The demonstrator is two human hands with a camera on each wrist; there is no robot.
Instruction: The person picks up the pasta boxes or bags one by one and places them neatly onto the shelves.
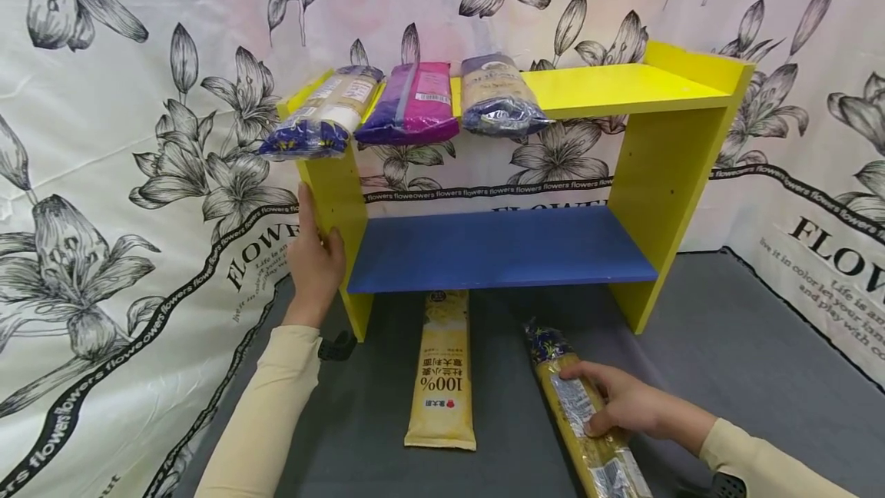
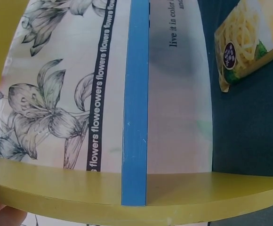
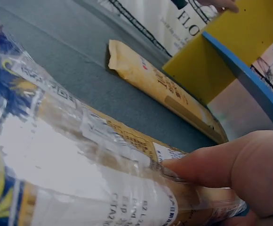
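My left hand [image 1: 315, 263] holds the left side panel of a yellow and blue shelf [image 1: 501, 248], index finger pointing up along it. Fingertips [image 2: 4, 217] show at the panel's edge in the left wrist view. Lower right, my right hand [image 1: 625, 402] grips a long spaghetti packet [image 1: 577, 413] with a gold body and blue end, thumb across its printed label. That packet lies slanted over the dark table, and its clear wrapper [image 3: 80, 155] fills much of the right wrist view. A yellow spaghetti packet [image 1: 442, 375] lies flat between the hands, its far end under the blue board.
Three packets lie across the shelf's top board, overhanging its front: a blue and clear one [image 1: 325, 110], a pink-purple one [image 1: 411, 102] and another purple-blue clear one [image 1: 501, 94]. Flower-printed cloth [image 1: 173, 252] hangs behind and beside the grey table [image 1: 760, 406].
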